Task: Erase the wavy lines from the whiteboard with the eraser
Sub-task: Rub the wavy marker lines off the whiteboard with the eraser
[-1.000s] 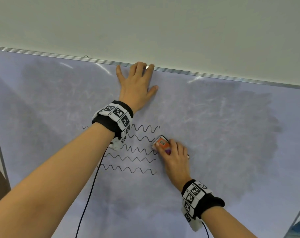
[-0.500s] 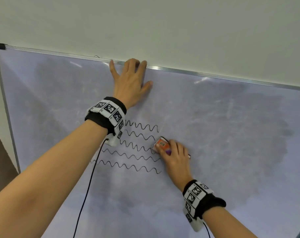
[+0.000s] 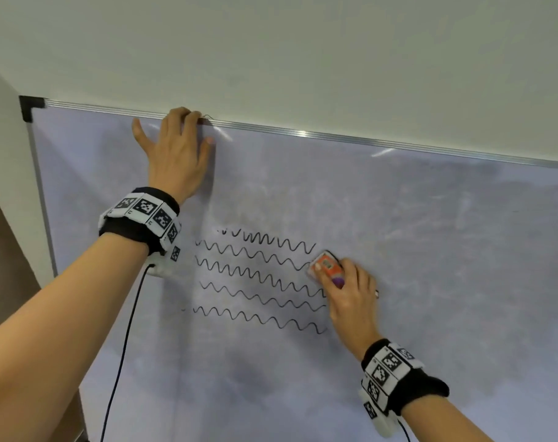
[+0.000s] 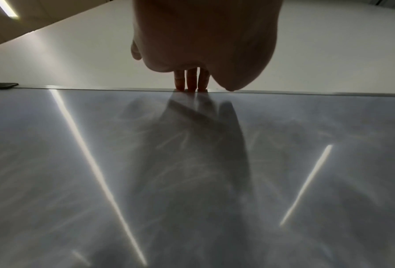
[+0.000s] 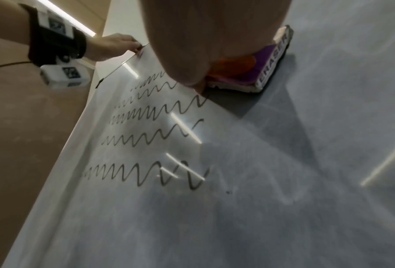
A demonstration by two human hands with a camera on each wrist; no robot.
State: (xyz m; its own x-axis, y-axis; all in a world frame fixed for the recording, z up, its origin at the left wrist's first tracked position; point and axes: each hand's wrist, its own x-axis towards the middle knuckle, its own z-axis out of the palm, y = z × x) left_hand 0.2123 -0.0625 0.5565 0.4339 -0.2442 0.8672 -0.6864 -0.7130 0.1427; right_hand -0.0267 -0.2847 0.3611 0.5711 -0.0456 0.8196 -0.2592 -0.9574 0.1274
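The right hand [image 3: 348,298] holds the eraser [image 3: 327,266], an orange and purple block. Its fingers are curled over the top and its thumb is on the side. The eraser sits flat against the whiteboard [image 3: 430,250], right at the right end of the wavy lines [image 3: 258,275]. I think it sits there so one push to the left can wipe the lines away.

There are five rows of black wavy lines. All five look whole, so the wiping has hardly begun. The top row looks a bit broken at its left end.

The left hand [image 3: 175,151] is open and lies on the board, above the lines. Its fingertips [image 4: 190,79] rest on the silver top frame [image 3: 367,140]. It holds nothing. It is probably there to keep the board from wobbling while the other hand rubs, and it stays clear of the lines.

The board looks grey and smeary all over.
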